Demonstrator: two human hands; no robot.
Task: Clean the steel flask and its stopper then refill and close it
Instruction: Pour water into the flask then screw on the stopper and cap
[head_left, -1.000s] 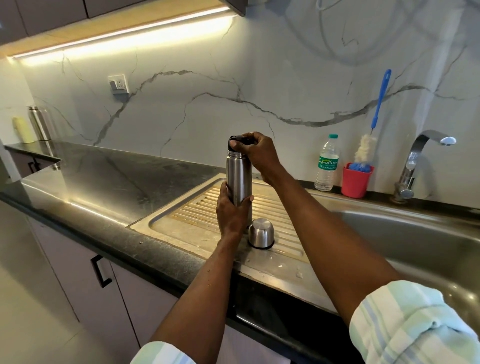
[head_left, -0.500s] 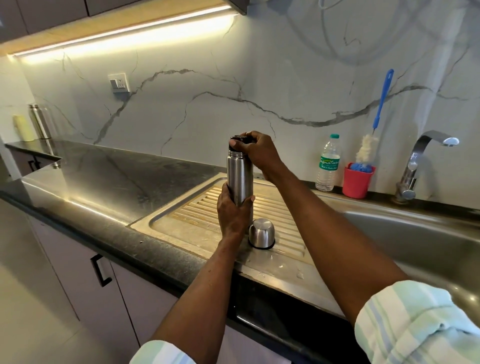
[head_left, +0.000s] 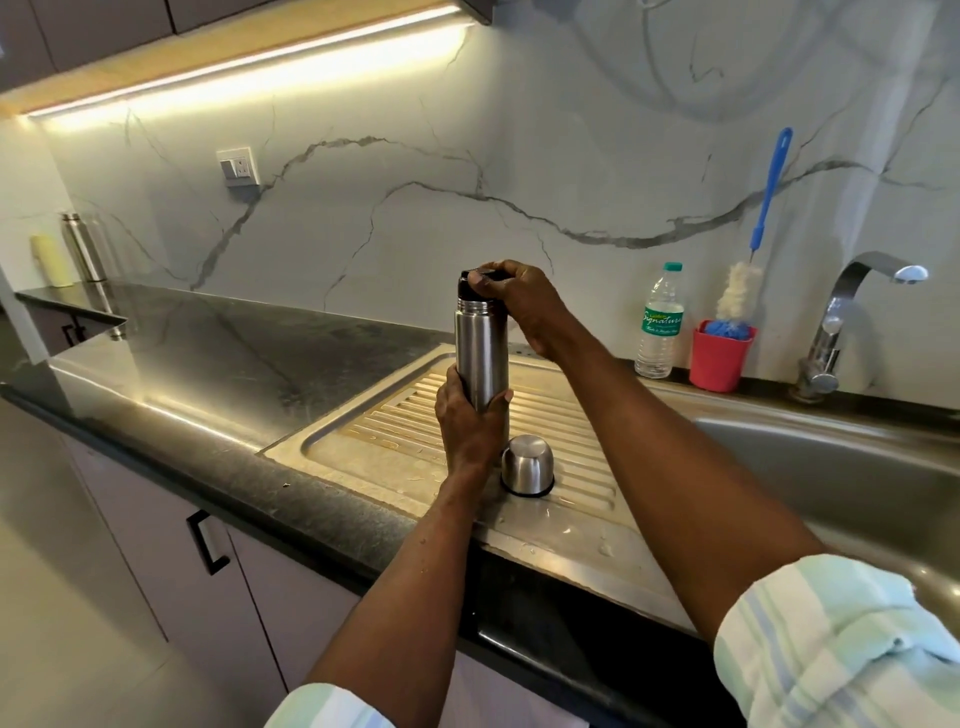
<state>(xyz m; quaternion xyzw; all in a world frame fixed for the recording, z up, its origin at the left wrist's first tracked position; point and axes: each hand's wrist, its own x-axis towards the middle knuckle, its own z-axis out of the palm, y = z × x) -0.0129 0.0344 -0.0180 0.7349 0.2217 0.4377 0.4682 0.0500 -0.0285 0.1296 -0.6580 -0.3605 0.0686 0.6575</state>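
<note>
At the centre of the frame, over the draining board (head_left: 395, 441), the left hand (head_left: 467, 426) grips the upright steel flask (head_left: 480, 353) low while the right hand (head_left: 511, 304) clasps its black stopper (head_left: 467, 283); turning it squarely, body steadied, seems wise.

A white marble-look backsplash (head_left: 363, 218) with grey veins ran behind the black stone countertop (head_left: 218, 358). An LED strip (head_left: 249, 73) glowed warm under the upper cabinets (head_left: 93, 31) (its glare streaked the counter). A wall socket (head_left: 238, 166) sat left. Below, mauve base cabinets (head_left: 171, 545) bore black handles, above a pale floor (head_left: 57, 623).
</note>
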